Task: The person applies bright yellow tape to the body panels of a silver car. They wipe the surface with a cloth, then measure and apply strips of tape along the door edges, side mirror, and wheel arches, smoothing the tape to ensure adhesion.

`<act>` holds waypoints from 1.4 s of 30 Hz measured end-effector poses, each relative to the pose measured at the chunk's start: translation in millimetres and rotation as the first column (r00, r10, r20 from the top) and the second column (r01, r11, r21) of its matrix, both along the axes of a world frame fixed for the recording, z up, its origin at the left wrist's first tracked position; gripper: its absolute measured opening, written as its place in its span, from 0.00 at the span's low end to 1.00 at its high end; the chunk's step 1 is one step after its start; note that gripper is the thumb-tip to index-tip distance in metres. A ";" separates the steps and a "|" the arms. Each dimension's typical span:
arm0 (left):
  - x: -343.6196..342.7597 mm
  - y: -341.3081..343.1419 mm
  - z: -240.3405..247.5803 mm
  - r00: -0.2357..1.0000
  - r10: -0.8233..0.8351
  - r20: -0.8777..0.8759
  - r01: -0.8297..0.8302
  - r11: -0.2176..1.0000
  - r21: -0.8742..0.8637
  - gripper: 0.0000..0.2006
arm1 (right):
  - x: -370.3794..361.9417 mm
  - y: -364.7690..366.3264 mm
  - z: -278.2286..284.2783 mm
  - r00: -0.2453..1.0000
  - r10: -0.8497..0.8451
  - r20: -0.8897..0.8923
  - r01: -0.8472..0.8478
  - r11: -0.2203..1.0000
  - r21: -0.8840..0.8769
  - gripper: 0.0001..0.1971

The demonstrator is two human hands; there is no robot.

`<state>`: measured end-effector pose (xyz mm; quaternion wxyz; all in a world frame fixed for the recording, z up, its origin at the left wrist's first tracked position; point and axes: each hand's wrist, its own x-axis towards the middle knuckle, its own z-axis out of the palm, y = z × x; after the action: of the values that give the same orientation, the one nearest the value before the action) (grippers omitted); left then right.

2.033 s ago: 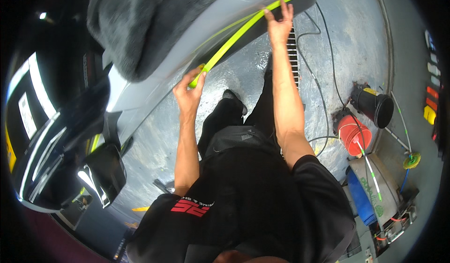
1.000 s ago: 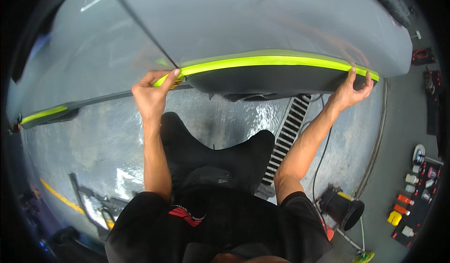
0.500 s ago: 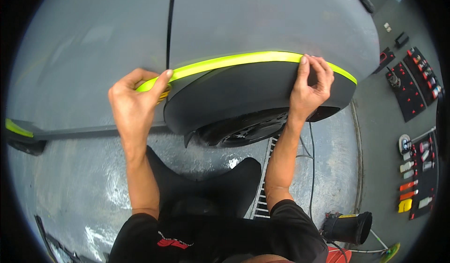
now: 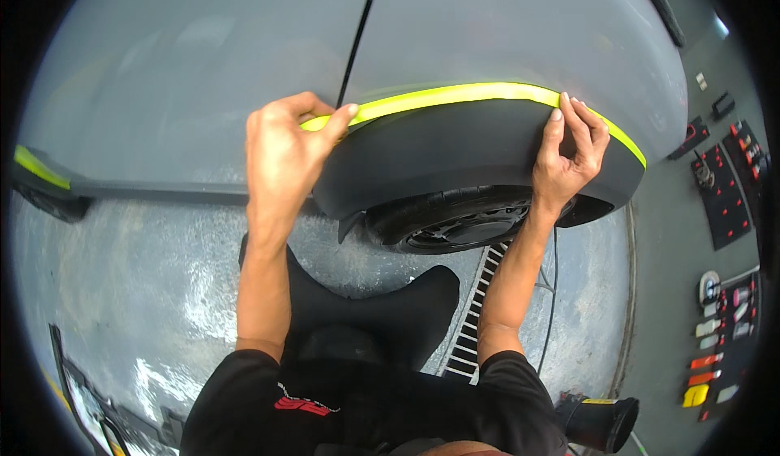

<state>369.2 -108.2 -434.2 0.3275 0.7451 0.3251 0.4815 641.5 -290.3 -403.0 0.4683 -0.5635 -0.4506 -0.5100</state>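
A bright yellow-green masking tape (image 4: 463, 92) runs in a curve along the edge of the grey car panel (image 4: 487, 25), above the dark wheel arch trim (image 4: 455, 147). At the left end of the strip, my left hand (image 4: 284, 143) is closed, pinching the tape between thumb and forefinger. Whatever else lies inside that hand is hidden. Farther right, my right hand (image 4: 573, 151) rests its fingertips on the tape over the arch. Its fingers are stretched and slightly apart, with the thumb at the tape's lower edge.
Below the arch is a black wheel (image 4: 467, 224). A dark stool-like shape (image 4: 366, 318) sits beneath me, beside a floor grate (image 4: 467, 334) and a cable (image 4: 555, 293). Tool panels (image 4: 719, 196) hang on the right wall. Another wheel arch with yellow-green tape (image 4: 41, 168) shows far left.
The view has shifted, so the car's door gap sits farther right. My left hand has come closer to the arch along the tape. My right fingers have straightened and spread a little.
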 end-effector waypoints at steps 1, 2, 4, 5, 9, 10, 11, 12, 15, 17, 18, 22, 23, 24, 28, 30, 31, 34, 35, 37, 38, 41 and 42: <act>1.7 -1.7 -3.0 1.000 -0.002 0.004 0.002 1.000 -0.026 0.16 | -2.0 0.1 0.7 1.000 0.002 0.002 -0.002 1.000 -0.028 0.14; 2.7 -3.4 -5.7 1.000 0.017 -0.018 -0.017 1.000 -0.020 0.16 | -2.1 0.8 0.6 1.000 0.017 -0.004 -0.017 1.000 -0.026 0.14; 8.1 -6.5 -11.6 0.997 0.043 -0.058 -0.043 0.999 -0.007 0.17 | 0.4 0.0 0.2 0.999 0.034 -0.011 -0.034 0.999 -0.021 0.14; 11.5 -7.4 -15.1 0.995 0.069 -0.078 -0.066 0.997 0.034 0.17 | -0.1 -0.8 -0.6 0.999 0.030 -0.019 -0.031 0.999 -0.035 0.14; 17.1 -11.4 -18.2 0.992 0.106 -0.074 -0.101 0.992 0.074 0.18 | 0.1 -2.7 0.3 0.998 0.065 -0.028 -0.066 0.996 -0.056 0.14; 17.9 -13.2 -17.9 0.989 0.108 -0.098 -0.101 0.992 0.073 0.17 | 1.2 -4.5 0.9 0.997 0.066 -0.030 -0.068 0.996 -0.062 0.14; 19.3 -16.2 -15.8 0.987 0.108 -0.121 -0.100 0.992 0.072 0.16 | 1.8 -6.5 1.6 0.997 0.067 -0.031 -0.069 0.995 -0.068 0.14; 18.8 -17.5 -14.6 0.981 0.119 -0.150 -0.108 0.991 0.074 0.15 | 1.7 -4.5 0.9 0.997 0.071 -0.038 -0.073 0.995 -0.068 0.14; 20.5 -14.2 -19.3 0.979 0.125 -0.164 -0.109 0.989 0.103 0.14 | -2.9 -1.4 1.9 0.996 0.072 -0.055 -0.077 0.993 -0.086 0.13; 24.0 -11.2 -22.6 0.981 0.151 -0.125 -0.128 0.977 0.172 0.16 | -9.4 -1.1 4.9 0.996 0.062 -0.060 -0.069 0.991 -0.118 0.13; 26.1 -11.2 -24.1 0.981 0.159 -0.108 -0.134 0.969 0.207 0.16 | -12.4 -0.2 4.8 0.997 0.067 -0.047 -0.073 0.987 -0.142 0.13; 25.7 -11.5 -25.4 0.973 0.167 -0.159 -0.133 0.969 0.208 0.16 | -45.8 22.2 1.6 0.987 0.031 0.155 0.019 0.952 -0.306 0.14; 25.8 -10.4 -25.8 0.974 0.163 -0.155 -0.126 0.966 0.226 0.17 | -58.9 31.5 -0.2 0.975 0.027 0.219 0.058 0.927 -0.370 0.14; 25.3 -10.1 -27.0 0.975 0.155 -0.159 -0.117 0.968 0.221 0.17 | -72.6 39.9 -4.6 0.960 0.027 0.279 0.101 0.895 -0.434 0.14; 15.5 -6.1 -31.4 0.981 0.094 -0.167 -0.057 0.975 0.216 0.16 | -89.2 61.0 -27.3 0.922 0.043 0.384 0.165 0.854 -0.493 0.13; 1.8 -6.0 -34.0 0.994 -0.019 -0.105 0.037 0.984 0.175 0.15 | -86.8 59.3 -25.8 0.914 0.032 0.404 0.192 0.844 -0.502 0.13; -13.1 -6.0 -38.0 0.994 -0.101 -0.047 0.107 0.984 0.143 0.14 | -87.7 58.8 -26.3 0.915 0.027 0.403 0.198 0.839 -0.507 0.13; -47.4 -3.4 -69.2 0.969 -0.193 0.153 0.166 0.970 0.176 0.12 | -86.4 59.3 -24.9 0.907 0.041 0.418 0.199 0.834 -0.514 0.14; -58.4 -1.6 -79.8 0.967 -0.194 0.165 0.166 0.971 0.169 0.12 | -87.5 59.2 -25.3 0.904 0.036 0.426 0.209 0.832 -0.513 0.14; -77.7 9.2 -103.6 0.958 -0.178 0.225 0.165 0.983 0.078 0.11 | -90.5 58.4 -22.2 0.904 0.032 0.426 0.222 0.817 -0.532 0.15; -82.8 17.1 -115.9 0.951 -0.177 0.255 0.168 0.984 0.058 0.10 | -91.0 57.4 -22.0 0.902 0.022 0.431 0.236 0.811 -0.535 0.15; -91.0 38.0 -158.0 0.958 -0.138 0.251 0.166 0.982 -0.095 0.09 | -89.5 55.9 -21.6 0.896 0.030 0.442 0.242 0.803 -0.545 0.16; -88.1 44.0 -172.2 0.960 -0.114 0.256 0.153 0.979 -0.137 0.09 | -89.5 58.1 -20.8 0.892 0.039 0.451 0.239 0.806 -0.541 0.16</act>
<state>281.2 -64.2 -606.4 0.4544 0.6717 0.2673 0.5204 552.0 -232.2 -423.7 0.1299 -0.5727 -0.6477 -0.4855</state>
